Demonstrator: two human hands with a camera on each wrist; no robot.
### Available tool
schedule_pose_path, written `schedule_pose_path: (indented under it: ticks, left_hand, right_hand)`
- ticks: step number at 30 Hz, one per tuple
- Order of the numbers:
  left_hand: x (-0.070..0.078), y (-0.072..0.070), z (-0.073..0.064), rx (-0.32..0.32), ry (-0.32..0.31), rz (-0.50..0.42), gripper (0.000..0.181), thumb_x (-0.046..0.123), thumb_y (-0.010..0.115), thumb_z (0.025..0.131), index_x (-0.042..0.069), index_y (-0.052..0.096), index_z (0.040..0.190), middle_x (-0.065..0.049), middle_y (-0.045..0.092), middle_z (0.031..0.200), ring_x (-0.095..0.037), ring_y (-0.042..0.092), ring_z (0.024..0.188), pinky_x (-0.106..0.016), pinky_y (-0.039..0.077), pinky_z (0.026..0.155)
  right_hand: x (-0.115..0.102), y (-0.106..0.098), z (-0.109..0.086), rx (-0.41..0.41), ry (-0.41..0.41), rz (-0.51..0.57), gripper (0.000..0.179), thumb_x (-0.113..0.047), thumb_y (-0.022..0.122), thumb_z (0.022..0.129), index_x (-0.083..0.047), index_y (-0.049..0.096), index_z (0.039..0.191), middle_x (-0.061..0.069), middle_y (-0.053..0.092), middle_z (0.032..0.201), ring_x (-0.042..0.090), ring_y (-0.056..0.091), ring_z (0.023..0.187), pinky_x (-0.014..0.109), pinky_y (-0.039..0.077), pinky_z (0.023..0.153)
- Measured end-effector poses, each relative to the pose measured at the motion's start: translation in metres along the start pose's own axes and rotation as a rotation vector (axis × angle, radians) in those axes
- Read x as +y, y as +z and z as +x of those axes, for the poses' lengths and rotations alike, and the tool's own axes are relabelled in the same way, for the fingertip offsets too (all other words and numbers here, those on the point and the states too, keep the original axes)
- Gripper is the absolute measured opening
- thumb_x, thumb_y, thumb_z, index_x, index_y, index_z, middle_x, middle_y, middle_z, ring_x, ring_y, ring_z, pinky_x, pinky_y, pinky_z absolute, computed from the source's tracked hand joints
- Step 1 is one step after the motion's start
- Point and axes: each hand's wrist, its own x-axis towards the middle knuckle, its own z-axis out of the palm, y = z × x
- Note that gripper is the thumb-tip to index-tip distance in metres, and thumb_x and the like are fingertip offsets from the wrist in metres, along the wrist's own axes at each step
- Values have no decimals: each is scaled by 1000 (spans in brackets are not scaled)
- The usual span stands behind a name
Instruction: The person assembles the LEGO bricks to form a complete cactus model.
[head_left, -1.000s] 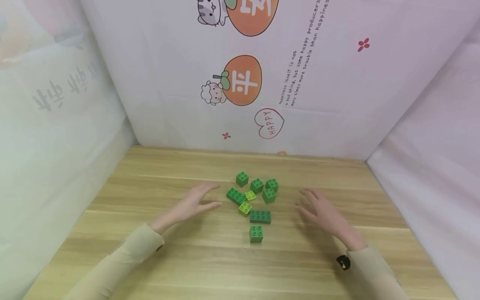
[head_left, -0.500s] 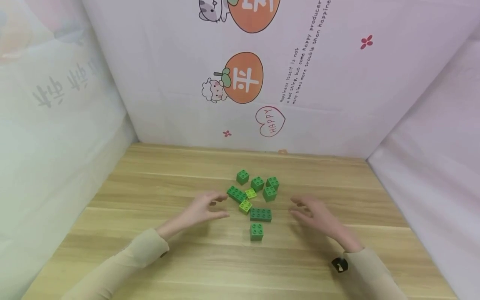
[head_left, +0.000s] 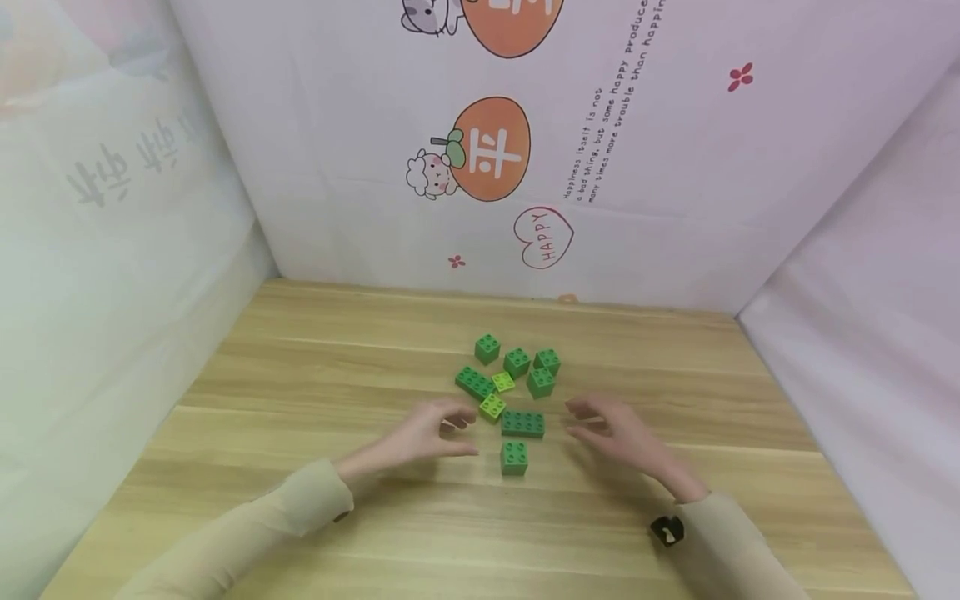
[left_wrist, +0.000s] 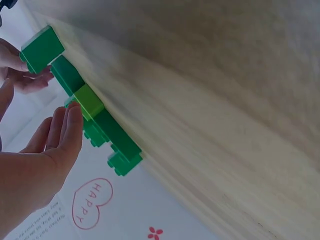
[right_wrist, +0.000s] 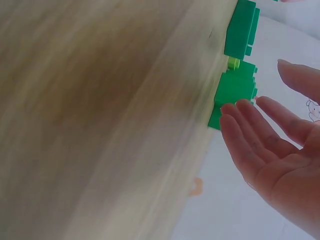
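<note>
Several toy building bricks lie between my two hands in the head view. Nearest me is a green square brick, with a dark green long brick just behind it. A lime brick and a flatter lime brick lie beside a second long green brick. Farther back stand several green square bricks. My left hand, thumb and fingers apart, hovers left of the near bricks and holds nothing. On the right, my right hand is likewise empty, fingers loosely bent toward the bricks.
The bricks rest on a wood-grain table. A white printed sheet rises along its back edge, and pale sheets hang at both sides. A black band shows at the right sleeve.
Both hands have moved inward and slightly nearer me, closing in on the bricks from either side. The bricks stay in the same arrangement; the whole head view has shifted a little.
</note>
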Motion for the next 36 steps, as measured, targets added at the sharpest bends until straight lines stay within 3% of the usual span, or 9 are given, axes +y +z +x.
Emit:
schedule_pose_path:
  ticks: [5, 22, 36]
  left_hand:
    - [3, 6, 0, -16, -17, -41, 51, 20, 78, 84, -2, 61, 126, -19, 67, 124, -31, 66, 113, -42, 57, 98]
    - [12, 27, 8, -18, -63, -64, 50, 24, 79, 84, 1, 62, 125, -13, 68, 122, -24, 67, 109, -30, 58, 94]
    - [15, 35, 12, -21, -67, -40, 42, 23, 79, 83, 5, 65, 119, -9, 71, 115, -23, 68, 103, -26, 58, 90]
  right_hand:
    - [-1, 3, 3, -12, 38, 29, 39, -15, 72, 89, 4, 62, 121, 21, 69, 117, 36, 68, 105, 39, 61, 88]
    - [-3, 12, 13, -80, 79, 59, 41, -19, 73, 89, 3, 62, 121, 21, 70, 116, 34, 69, 103, 43, 60, 91]
    - [-6, 19, 19, -113, 141, 89, 42, -19, 73, 88, 0, 62, 123, 18, 70, 115, 30, 68, 104, 42, 60, 92]
